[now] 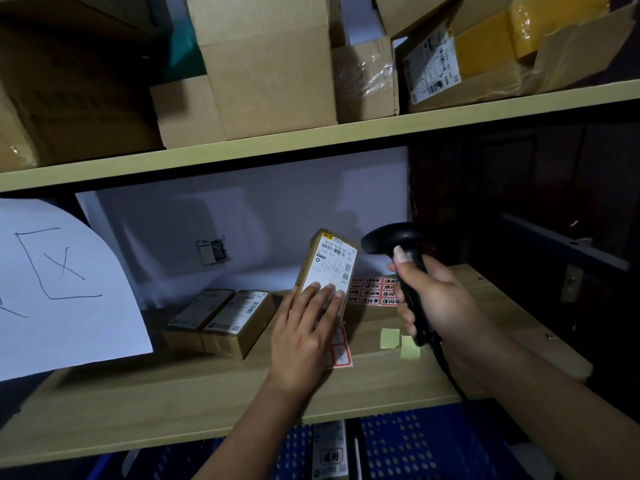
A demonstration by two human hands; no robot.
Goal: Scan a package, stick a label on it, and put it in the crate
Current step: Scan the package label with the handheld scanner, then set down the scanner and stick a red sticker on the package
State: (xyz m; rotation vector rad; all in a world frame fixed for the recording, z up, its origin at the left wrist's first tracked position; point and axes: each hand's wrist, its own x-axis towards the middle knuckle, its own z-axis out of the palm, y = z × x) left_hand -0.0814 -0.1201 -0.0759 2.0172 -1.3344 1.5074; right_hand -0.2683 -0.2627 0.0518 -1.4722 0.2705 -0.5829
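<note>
— Blue perforated plastic, bottom of the frame: that's the crate [398, 448], with a labelled package [329, 448] already lying in it, below the front edge of the wooden shelf [173, 403]. What do you make of the hands?

— I see my left hand [304, 337] grasping a small cardboard package [325, 268] at centre frame, fingers [322, 296] spread over the lower part of its white shipping label, the box tilted up off the shelf. My right hand [433, 299] is clenched round the handle of a black barcode scanner [394, 244], whose head sits just beside the package's upper right corner.

— And on the shelf itself?

— Two pale yellow sticky notes [398, 341] lie below the scanner hand. A sheet of red-and-white stickers [374, 291] lies behind the package, between the two hands. Further left, two more labelled cardboard packages [225, 317] lie side by side, touching. A white paper sheet [59, 285] with pen marks hangs at left. Top of the frame: big cardboard boxes [263, 64] on the upper shelf.
</note>
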